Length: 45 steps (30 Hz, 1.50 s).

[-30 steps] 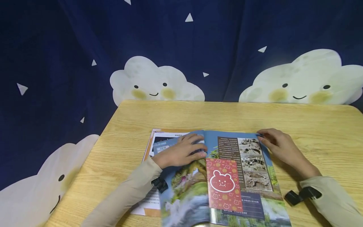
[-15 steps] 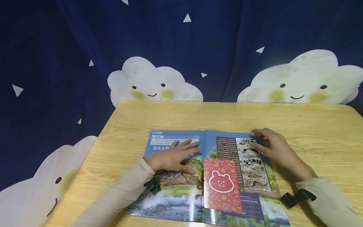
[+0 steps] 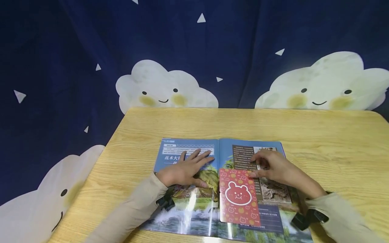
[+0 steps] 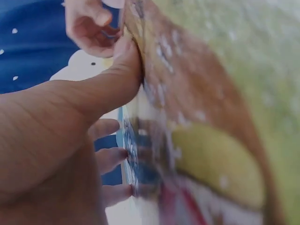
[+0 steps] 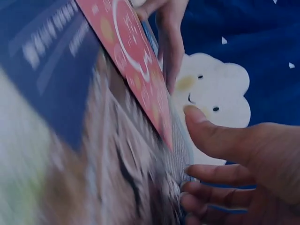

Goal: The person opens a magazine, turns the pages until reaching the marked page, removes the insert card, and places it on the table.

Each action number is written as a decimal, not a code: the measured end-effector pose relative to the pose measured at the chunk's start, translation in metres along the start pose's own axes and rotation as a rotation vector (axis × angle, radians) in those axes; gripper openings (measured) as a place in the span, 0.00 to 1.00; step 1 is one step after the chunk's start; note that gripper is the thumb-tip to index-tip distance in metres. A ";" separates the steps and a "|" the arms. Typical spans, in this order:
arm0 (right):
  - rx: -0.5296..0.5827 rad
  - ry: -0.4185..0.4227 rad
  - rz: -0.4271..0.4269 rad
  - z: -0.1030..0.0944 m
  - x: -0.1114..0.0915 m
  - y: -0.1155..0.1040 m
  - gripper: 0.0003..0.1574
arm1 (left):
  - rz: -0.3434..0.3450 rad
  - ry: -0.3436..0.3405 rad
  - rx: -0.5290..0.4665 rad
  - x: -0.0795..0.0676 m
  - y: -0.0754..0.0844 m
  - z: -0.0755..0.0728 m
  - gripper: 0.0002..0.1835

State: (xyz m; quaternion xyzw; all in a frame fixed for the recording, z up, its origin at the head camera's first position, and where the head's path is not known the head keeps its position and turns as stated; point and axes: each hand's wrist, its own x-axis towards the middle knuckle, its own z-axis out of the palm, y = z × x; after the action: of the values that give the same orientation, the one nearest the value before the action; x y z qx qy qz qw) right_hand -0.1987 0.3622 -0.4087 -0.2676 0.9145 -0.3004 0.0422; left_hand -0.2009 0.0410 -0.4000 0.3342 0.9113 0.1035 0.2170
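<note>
An open magazine (image 3: 182, 216) lies on the wooden table, with blue-topped picture pages on both sides. A red card (image 3: 240, 212) printed with a white-outlined bear rests on its right page, beside the fold. Spread out on the left page is my left hand (image 3: 185, 171), its fingertips pointing toward the fold. Over the right page, my right hand (image 3: 278, 168) has its thumb near the card's top right corner. In the right wrist view, the thumb (image 5: 199, 122) stands apart from the card and the loosely bent fingers reach to the page; nothing is held.
The wooden table (image 3: 194, 122) extends behind and to both sides of the magazine. Beyond its far edge hangs a dark blue curtain (image 3: 234, 40) with smiling white clouds. A black wrist strap (image 3: 307, 219) sits on the right forearm.
The left page has been turned down flat, covering the sheet seen beneath it. My right hand has moved from the magazine's upper right corner leftward and nearer, to the red card.
</note>
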 end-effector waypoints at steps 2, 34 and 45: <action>-0.028 -0.029 0.009 0.003 -0.001 -0.005 0.29 | -0.022 -0.010 -0.008 0.001 0.001 0.002 0.50; 0.072 -0.027 0.160 0.017 -0.007 -0.019 0.21 | -0.109 -0.092 0.082 0.000 0.004 0.004 0.63; 0.115 0.005 0.113 0.020 -0.004 -0.014 0.16 | -0.114 -0.092 0.085 -0.001 0.003 0.004 0.63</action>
State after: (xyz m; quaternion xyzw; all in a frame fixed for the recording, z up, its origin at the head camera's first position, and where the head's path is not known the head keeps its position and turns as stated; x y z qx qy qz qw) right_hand -0.1838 0.3448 -0.4171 -0.2117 0.9095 -0.3504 0.0721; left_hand -0.1964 0.0428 -0.4023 0.2951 0.9215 0.0369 0.2498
